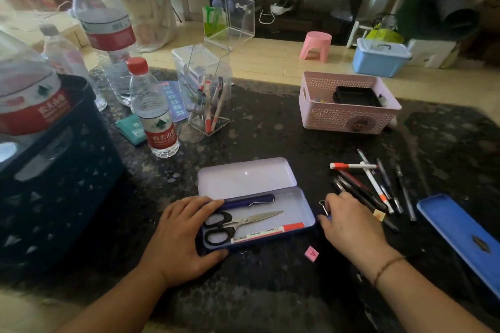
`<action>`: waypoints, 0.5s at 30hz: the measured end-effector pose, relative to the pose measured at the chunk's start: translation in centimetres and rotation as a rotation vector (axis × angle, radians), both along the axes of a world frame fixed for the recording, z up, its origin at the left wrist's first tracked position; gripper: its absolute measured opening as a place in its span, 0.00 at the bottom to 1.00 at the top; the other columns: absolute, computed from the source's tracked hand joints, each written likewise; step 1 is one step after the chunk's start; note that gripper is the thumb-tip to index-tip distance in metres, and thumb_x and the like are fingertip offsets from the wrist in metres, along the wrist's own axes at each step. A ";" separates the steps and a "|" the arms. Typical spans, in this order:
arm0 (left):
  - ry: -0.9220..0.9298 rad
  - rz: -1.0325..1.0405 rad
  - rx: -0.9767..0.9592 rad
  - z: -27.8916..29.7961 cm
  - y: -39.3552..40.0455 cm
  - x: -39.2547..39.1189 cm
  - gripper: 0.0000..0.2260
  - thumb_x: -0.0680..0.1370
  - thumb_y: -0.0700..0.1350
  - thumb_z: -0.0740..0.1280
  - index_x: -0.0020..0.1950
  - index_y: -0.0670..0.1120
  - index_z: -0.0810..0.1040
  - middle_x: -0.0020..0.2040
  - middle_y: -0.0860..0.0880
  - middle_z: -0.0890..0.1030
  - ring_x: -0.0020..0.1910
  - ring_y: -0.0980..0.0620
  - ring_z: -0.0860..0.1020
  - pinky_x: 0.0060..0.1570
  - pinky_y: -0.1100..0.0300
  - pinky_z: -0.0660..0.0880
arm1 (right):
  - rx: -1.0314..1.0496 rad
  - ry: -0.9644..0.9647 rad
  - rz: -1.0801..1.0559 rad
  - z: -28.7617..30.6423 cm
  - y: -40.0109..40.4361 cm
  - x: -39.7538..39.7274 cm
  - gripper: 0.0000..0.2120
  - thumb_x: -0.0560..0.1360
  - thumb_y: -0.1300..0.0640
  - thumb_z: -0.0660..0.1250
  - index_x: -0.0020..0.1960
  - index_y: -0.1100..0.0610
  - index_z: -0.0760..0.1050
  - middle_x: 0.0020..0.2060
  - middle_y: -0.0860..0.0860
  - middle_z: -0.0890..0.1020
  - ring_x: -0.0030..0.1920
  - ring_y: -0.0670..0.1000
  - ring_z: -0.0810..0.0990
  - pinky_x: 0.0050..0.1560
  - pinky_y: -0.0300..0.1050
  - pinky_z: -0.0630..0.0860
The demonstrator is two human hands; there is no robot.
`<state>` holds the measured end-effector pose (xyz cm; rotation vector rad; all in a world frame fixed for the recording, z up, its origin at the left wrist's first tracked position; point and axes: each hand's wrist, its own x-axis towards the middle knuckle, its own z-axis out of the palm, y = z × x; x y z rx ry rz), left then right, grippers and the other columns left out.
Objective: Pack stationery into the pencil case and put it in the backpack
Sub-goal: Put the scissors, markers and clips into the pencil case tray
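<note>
An open blue tin pencil case (pixel 303 199) lies in front of me with its pale lid (pixel 243 174) folded back. Inside lie a dark blue pen (pixel 250 200), black-handled scissors (pixel 238 223) and an orange-capped marker (pixel 270 231). My left hand (pixel 186 235) grips the case's left end, thumb at the front edge, fingers on the rim. My right hand (pixel 349 222) rests just right of the case, fingertips pinched on a small binder clip (pixel 323 204) with a wire loop showing. A pile of pens (pixel 373 186) lies beyond that hand. No backpack is in view.
A small pink eraser (pixel 311 253) lies near the front. A second blue case (pixel 460 235) sits far right, a pink basket (pixel 349 116) at the back right. Water bottles (pixel 155 113), a clear pen holder (pixel 208 105) and a dark crate (pixel 56 170) crowd the left.
</note>
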<state>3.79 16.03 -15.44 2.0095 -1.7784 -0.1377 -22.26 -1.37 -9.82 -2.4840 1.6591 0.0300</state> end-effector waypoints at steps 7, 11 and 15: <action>0.004 -0.008 0.009 0.0 0.0 0.0 0.38 0.66 0.70 0.68 0.73 0.58 0.65 0.68 0.56 0.71 0.69 0.52 0.67 0.68 0.45 0.65 | -0.016 -0.120 -0.004 0.8 -1.1 -0.6 0.06 0.74 0.56 0.69 0.43 0.51 0.71 0.45 0.50 0.76 0.40 0.48 0.72 0.40 0.41 0.69; 0.003 -0.011 0.001 0.0 -0.1 0.0 0.38 0.66 0.70 0.68 0.73 0.58 0.66 0.67 0.57 0.71 0.68 0.52 0.67 0.68 0.45 0.65 | -0.120 -0.444 0.271 1.5 -2.0 0.3 0.05 0.69 0.61 0.73 0.40 0.55 0.77 0.39 0.48 0.76 0.40 0.46 0.74 0.44 0.38 0.70; 0.009 -0.011 -0.007 -0.1 -0.1 0.0 0.38 0.66 0.69 0.69 0.72 0.57 0.67 0.67 0.56 0.72 0.68 0.51 0.69 0.67 0.45 0.66 | -0.196 -0.305 0.518 -0.2 -1.7 2.4 0.03 0.69 0.62 0.72 0.40 0.58 0.78 0.40 0.52 0.76 0.40 0.52 0.77 0.37 0.45 0.76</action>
